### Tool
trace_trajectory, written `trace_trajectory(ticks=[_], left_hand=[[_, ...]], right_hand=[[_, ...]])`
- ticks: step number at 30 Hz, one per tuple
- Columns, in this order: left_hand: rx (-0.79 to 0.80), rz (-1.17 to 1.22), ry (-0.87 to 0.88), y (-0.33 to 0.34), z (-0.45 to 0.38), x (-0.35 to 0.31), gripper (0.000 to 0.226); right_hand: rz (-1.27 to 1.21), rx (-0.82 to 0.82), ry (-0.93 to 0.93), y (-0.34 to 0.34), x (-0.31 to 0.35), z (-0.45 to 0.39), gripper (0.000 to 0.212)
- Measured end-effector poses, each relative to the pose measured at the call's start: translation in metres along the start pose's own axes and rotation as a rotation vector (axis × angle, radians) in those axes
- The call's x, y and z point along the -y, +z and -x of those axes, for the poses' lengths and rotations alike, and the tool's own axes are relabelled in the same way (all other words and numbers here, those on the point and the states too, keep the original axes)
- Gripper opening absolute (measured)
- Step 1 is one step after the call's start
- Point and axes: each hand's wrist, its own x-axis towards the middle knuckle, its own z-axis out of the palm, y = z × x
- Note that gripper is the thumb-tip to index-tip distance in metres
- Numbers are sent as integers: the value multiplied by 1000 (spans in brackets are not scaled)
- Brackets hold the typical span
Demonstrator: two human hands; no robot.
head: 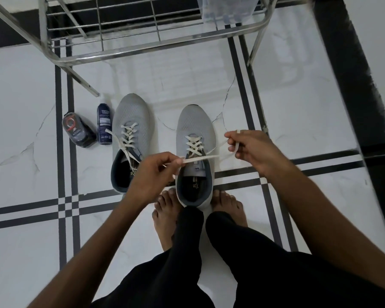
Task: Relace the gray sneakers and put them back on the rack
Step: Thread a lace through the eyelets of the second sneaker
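Our left hand (152,172) pinches one end of the flat cream shoelace (200,158), our right hand (251,147) pinches the other, both over the right-side gray mesh sneaker (195,138) on the white marble floor (20,130). Its laced twin (130,121) sits beside a dark blue spray bottle (104,123), below the steel wire rack (142,30).

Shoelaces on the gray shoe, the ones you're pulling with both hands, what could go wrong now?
The left hand and right hand each pinch an end of the lace on the right sneaker; an uneven pull might leave one end short.

The left sneaker has loose untied ends that could snag when it is lifted to the rack.

The spray bottle stands right beside that sneaker and might get knocked over.
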Motion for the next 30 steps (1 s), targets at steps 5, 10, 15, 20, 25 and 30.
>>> trace_trajectory(ticks=[5, 10, 15, 20, 25, 30], left_hand=[[-26, -114, 23, 4, -10, 1, 12], [-44, -215, 70, 11, -20, -3, 5], [1, 121, 5, 10, -19, -6, 10], [-46, 316, -123, 9, -13, 8, 21], [-90, -327, 81, 22, -8, 25, 30], [-146, 123, -124, 23, -7, 30, 26]], right_hand=[[1224, -172, -274, 25, -3, 20, 39], [1236, -202, -484, 37, 16, 45, 43], [864, 393, -473, 53, 3, 34, 64], [642, 180, -536, 58, -28, 9, 12], [785, 79, -612, 63, -40, 4, 13], [932, 40, -622, 73, -44, 4, 11]])
